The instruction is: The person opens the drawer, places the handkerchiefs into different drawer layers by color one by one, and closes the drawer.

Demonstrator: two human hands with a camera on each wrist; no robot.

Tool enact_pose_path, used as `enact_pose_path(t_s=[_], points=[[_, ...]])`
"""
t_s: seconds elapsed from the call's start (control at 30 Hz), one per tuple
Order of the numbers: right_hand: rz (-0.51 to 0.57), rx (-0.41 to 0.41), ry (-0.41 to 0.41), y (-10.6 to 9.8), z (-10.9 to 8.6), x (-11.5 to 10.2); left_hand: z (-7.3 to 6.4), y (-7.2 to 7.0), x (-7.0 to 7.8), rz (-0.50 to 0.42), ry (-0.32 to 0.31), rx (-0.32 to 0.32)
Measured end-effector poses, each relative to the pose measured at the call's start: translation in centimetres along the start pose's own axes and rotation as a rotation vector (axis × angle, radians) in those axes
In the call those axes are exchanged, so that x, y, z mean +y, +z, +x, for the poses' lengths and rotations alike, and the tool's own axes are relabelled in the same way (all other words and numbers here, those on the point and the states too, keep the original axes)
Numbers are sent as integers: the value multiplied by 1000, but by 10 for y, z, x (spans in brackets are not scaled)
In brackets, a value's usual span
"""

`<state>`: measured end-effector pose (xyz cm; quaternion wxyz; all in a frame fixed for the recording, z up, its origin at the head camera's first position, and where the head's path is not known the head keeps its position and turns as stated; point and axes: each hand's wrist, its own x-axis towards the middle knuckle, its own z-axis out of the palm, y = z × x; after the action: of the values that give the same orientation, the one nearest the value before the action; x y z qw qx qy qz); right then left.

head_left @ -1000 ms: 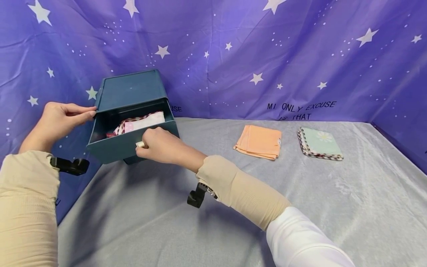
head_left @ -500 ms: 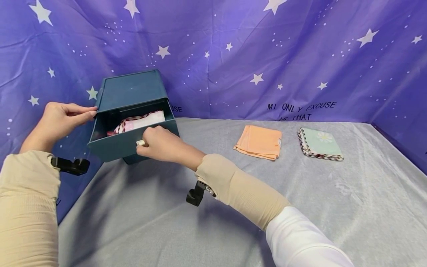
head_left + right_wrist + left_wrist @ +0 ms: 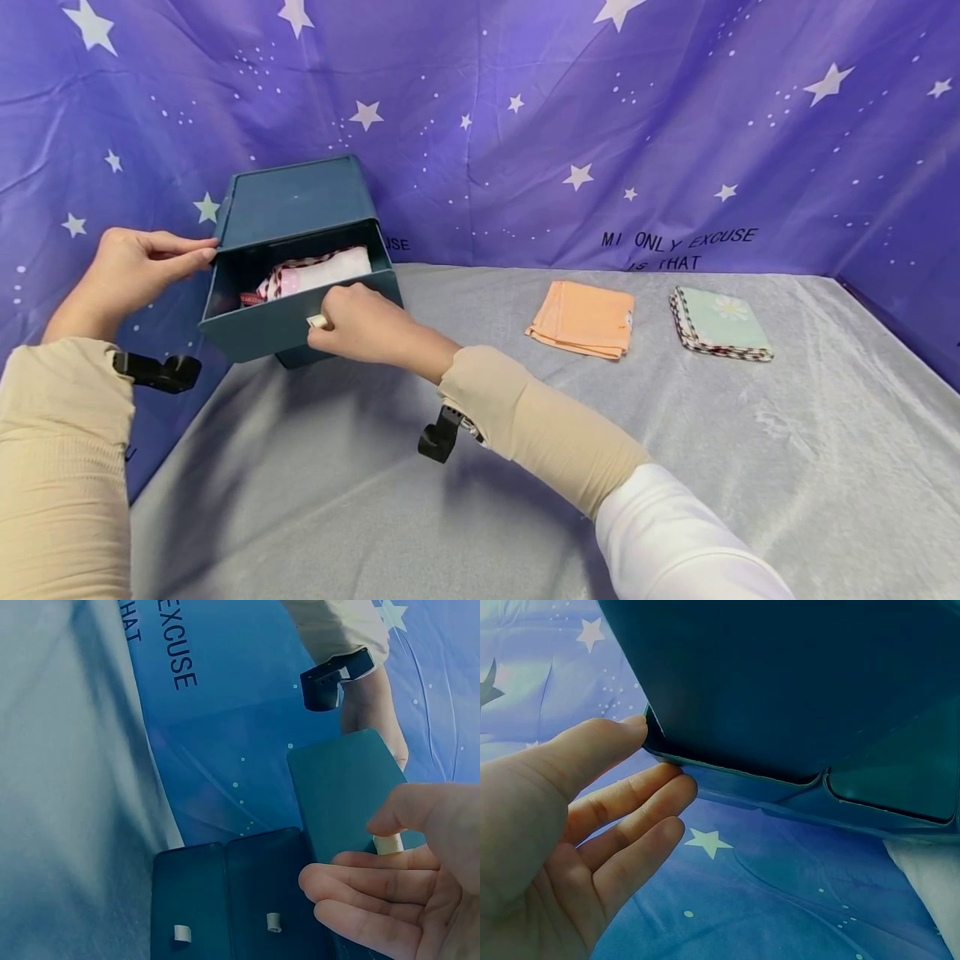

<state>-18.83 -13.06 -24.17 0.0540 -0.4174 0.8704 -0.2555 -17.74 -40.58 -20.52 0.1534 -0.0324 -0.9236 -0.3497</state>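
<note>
A dark teal plastic drawer cabinet (image 3: 296, 200) stands at the back left. Its top drawer (image 3: 255, 332) is pulled out and tilts slightly downward at the front. Inside lie a folded white-and-pink cloth (image 3: 326, 271) with a checked edge and something red (image 3: 252, 298). My left hand (image 3: 142, 262) pinches the cabinet's upper left front edge between thumb and fingers. With thumb and curled fingers, my right hand (image 3: 367, 325) grips the drawer's cream knob (image 3: 388, 844). Two lower drawers (image 3: 187, 900) with pale knobs are closed in the right wrist view.
A folded orange cloth (image 3: 585, 319) lies right of the middle on the grey-covered table (image 3: 420, 517). Farther right is a folded mint-green cloth (image 3: 723, 321) with a flower and checked edge. Purple star-patterned fabric (image 3: 480, 125) hangs behind and at both sides.
The top drawer has slid very slightly back toward the cabinet, and my right hand has moved with it. My left hand keeps its place on the edge.
</note>
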Motion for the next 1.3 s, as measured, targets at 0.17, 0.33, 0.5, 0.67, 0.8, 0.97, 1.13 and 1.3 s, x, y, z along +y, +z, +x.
enact_pose_path(t_s=[0.17,0.33,0.5,0.67,0.8,0.97,1.13,1.3], points=[[1,5,-7,0,2,0,-1,-1,0,9,2,2],[6,0,0,0,4,1,-1,-1,0,8,3,2],[5,12,2,0,5,2,0,-1,1,11,-9,-10],[2,24,7,0,7,3,0,-1,2,17,-20,-17],[7,27,5,0,9,4,0,0,2,19,-18,-17],[9,30,8,-1,11,4,1,-1,2,8,-19,-15],[15,34,18,-1,15,5,1,-1,2,1,-20,-22],[17,36,33,-2,20,6,2,-1,1,2,-11,-21]])
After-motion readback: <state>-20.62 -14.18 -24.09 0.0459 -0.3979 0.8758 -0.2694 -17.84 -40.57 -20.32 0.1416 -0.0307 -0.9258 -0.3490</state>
